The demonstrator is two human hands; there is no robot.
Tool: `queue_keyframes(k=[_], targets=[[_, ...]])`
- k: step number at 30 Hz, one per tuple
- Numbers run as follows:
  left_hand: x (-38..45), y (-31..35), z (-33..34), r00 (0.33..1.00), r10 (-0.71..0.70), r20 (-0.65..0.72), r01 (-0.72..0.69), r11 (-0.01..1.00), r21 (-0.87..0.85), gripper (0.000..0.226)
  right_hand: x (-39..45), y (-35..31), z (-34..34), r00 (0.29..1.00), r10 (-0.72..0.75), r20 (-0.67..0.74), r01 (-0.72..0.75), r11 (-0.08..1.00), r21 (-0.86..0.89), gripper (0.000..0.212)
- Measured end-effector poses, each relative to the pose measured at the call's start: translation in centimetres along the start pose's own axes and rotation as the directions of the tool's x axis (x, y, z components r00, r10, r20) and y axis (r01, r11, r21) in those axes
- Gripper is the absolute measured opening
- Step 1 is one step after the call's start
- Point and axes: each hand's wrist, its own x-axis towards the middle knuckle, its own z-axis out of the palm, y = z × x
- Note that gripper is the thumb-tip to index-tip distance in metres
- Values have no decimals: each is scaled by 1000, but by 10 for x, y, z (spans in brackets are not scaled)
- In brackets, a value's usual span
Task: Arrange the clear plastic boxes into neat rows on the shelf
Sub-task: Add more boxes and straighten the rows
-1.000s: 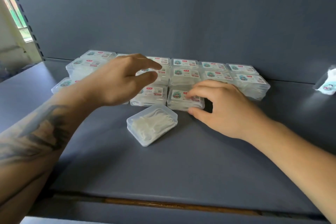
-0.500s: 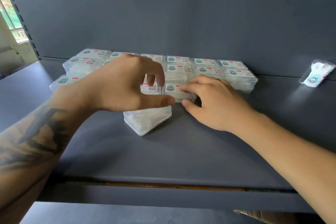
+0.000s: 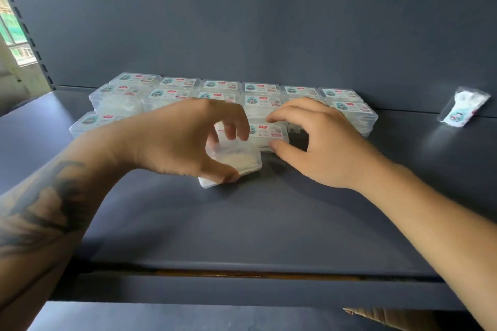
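A: Shelf [image 3: 269,223] fills your view, dark blue-grey, with a back panel [image 3: 269,21] of the same colour rising behind it. What sits on it?

B: The block of clear plastic boxes [image 3: 172,94], labels up, packed in rows against the back panel at your 12 o'clock. The rear rows are stacked; a lower box shows at the block's 9 o'clock end.

A: And your arms?

B: Your left forearm, tattooed, comes in from 8 o'clock, your right from 4 o'clock. They meet at the front of the block.

A: What is your left hand [image 3: 172,140] doing?

B: It holds a loose box [image 3: 236,162], tilted, label side not showing, thumb curled under its near edge and fingers over its far edge. That box is just in front of the block, at the 6 o'clock side.

A: Your right hand [image 3: 320,142]?

B: It grips the front box [image 3: 269,133] of the block, fingers curled on the lid, thumb pressed to the near wall. The loose box touches or nearly touches it; you cannot tell which.

A: Anything smaller?

B: A small clear packet [image 3: 464,106] leans on the back panel at 2 o'clock, well apart from the boxes.
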Motion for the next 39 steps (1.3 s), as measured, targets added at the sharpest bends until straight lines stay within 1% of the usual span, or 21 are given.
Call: queue_keyframes(k=[3,5,7,9,11,14,16,19,21,23,26,28,30,32,33,35,37,39], targets=[[1,0,-1,994,-8,-108,-12,983,-183,46,-3,-2,-4,998,-60,-26,63,985,161,41],[1,0,-3,992,-11,-129,-31,945,-325,49,-4,-4,-3,995,-101,-11,101,974,202,45],[1,-2,-3,993,-14,-121,-42,894,-446,51,-4,-6,0,994,-111,-16,112,964,240,44],[3,-3,-1,993,-17,-118,-50,840,-540,48,-4,-7,0,994,-86,-62,100,955,279,35],[6,-4,3,988,-17,-152,-78,796,-600,43,-3,-4,-1,996,-39,-80,63,942,329,28],[9,-3,2,981,-35,-192,-109,717,-688,38,-2,1,-4,997,32,-74,3,903,430,27],[9,-5,-1,979,-41,-199,-118,680,-724,36,-1,1,-7,994,67,-86,-12,853,521,27],[11,-7,0,970,-62,-234,-127,693,-710,31,1,3,-7,989,125,-82,-46,775,630,32],[13,-8,2,967,-104,-233,-99,690,-717,32,2,3,-5,986,151,-69,-67,744,665,40],[14,-8,1,967,-148,-209,-60,664,-745,30,2,1,-4,983,173,-58,-88,729,678,43],[15,-7,1,965,-180,-193,-37,631,-775,32,2,-2,-3,983,171,-64,-82,725,684,39],[15,-7,1,962,-192,-193,-32,622,-782,33,2,-2,-2,984,163,-71,-70,725,685,44],[15,-7,2,959,-208,-194,-25,617,-786,35,0,-2,-2,987,133,-96,-42,771,636,55],[16,-7,2,957,-222,-187,-15,606,-795,37,-2,-3,-4,987,61,-149,18,876,482,66],[17,-6,3,957,-228,-181,-10,595,-803,37,-2,-3,-5,984,3,-179,66,923,378,67],[18,-3,5,958,-238,-159,-2,549,-836,38,-2,-2,-8,956,-131,-263,170,977,130,61],[20,2,8,961,-239,-141,-5,493,-870,40,-1,1,-9,901,-244,-359,217,970,-113,51],[22,7,11,957,-250,-145,-7,480,-877,38,0,4,-8,866,-310,-392,229,943,-240,43]])
